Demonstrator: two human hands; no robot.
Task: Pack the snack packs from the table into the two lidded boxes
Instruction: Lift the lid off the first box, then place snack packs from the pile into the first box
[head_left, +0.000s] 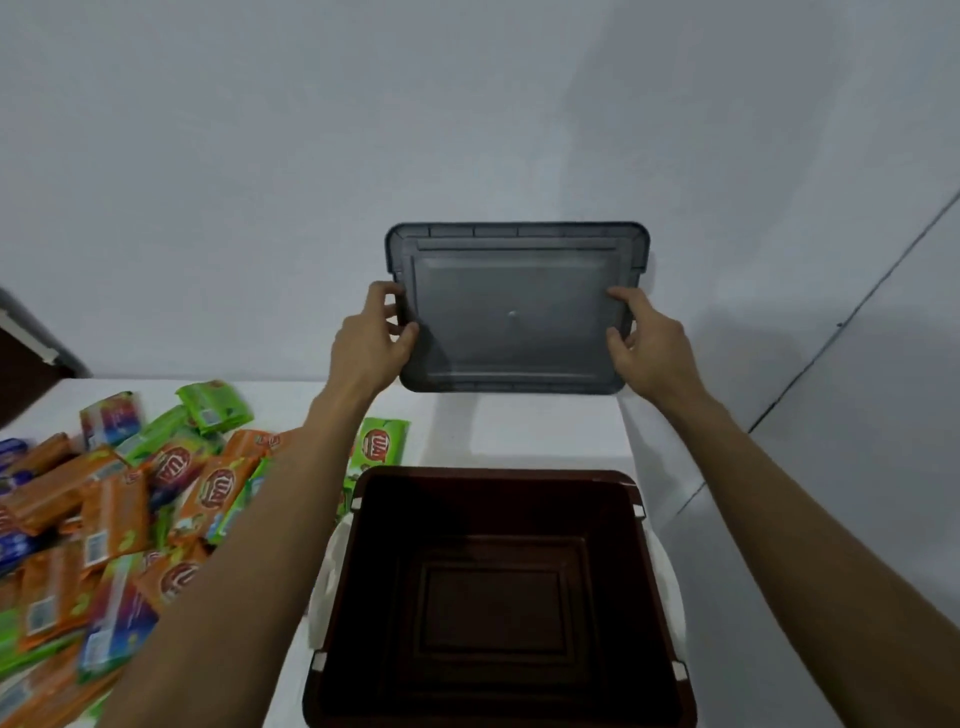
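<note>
Snack packs lie beside the open box; left grip and right grip hold a lid.

Background: plain pale grey-white wall, matte, unmarked across upper field. Right side of wall: thin dark line running diagonally from upper right edge down toward the bench; cannot tell whether cable or seam. Small dark spot on it partway along. Far left edge: dark brown panel, only partly in frame, with pale strip along its upper slanted edge; identity unclear. Bench: white, smooth top, back edge meeting the wall, right edge visible
</note>
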